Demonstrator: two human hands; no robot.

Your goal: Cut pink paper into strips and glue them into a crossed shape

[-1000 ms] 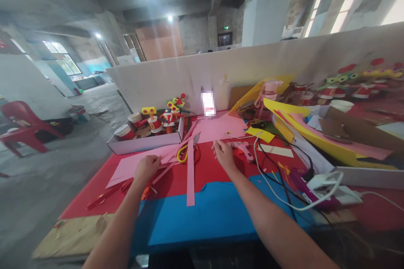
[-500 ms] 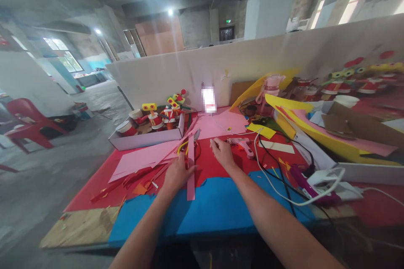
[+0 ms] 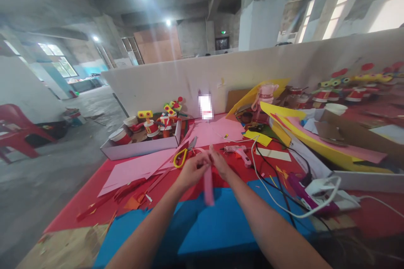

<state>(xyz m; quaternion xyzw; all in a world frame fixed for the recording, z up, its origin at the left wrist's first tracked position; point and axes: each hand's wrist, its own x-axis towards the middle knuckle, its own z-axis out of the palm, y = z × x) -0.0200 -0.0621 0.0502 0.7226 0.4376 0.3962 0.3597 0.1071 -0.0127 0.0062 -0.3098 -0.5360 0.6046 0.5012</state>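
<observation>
A narrow pink paper strip [image 3: 208,189] is pinched in my left hand [image 3: 194,170], its lower end hanging blurred over the red and blue sheets. My right hand [image 3: 220,164] meets the left one, its fingers closed at the upper part of the strip, which bends over in a loop there. Just left of my hands lie scissors [image 3: 180,158] with yellow handles. On the right, a pink glue gun [image 3: 242,154] rests on the red sheet [image 3: 232,178], apart from my right hand.
Pink sheets [image 3: 135,168] and scraps lie left, below a white box [image 3: 142,146] of paper-cup figures. White and black cables [image 3: 268,189] run to a purple power strip [image 3: 298,187]. A large box [image 3: 362,180] with yellow and pink sheets stands right. Blue sheet [image 3: 189,227] covers the front.
My left hand has lifted the pink strip off the table and moved right, away from the scissors. Both hands now meet at the strip, which has bent over.
</observation>
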